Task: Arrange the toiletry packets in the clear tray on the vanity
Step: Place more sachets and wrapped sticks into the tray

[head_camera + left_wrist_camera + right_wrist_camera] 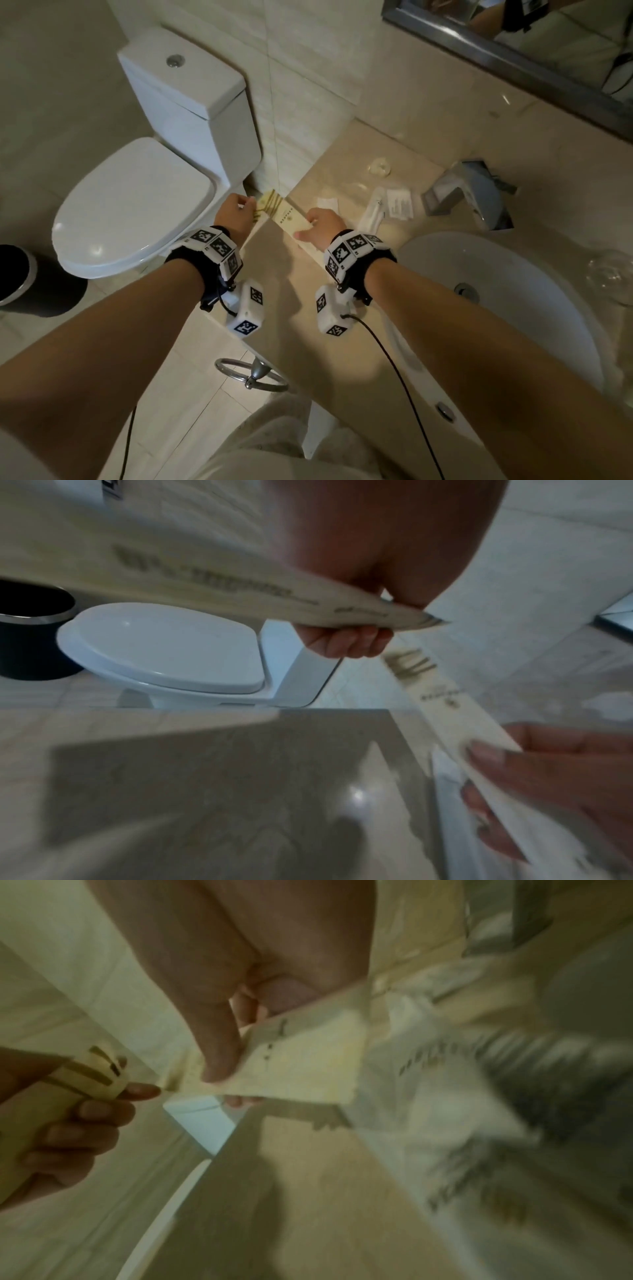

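My left hand hovers over the vanity's left end and grips a cream packet with gold stripes between thumb and curled fingers. Close to its right, my right hand pinches a long cream packet, thumb on top, with the striped end pointing at the left hand. Several white packets lie on the counter beside the faucet. I cannot make out a clear tray plainly; the right wrist view is blurred there.
A white toilet stands left of the vanity, with a black bin on the floor. A round sink, chrome faucet and a glass sit to the right. A towel ring hangs below the counter edge.
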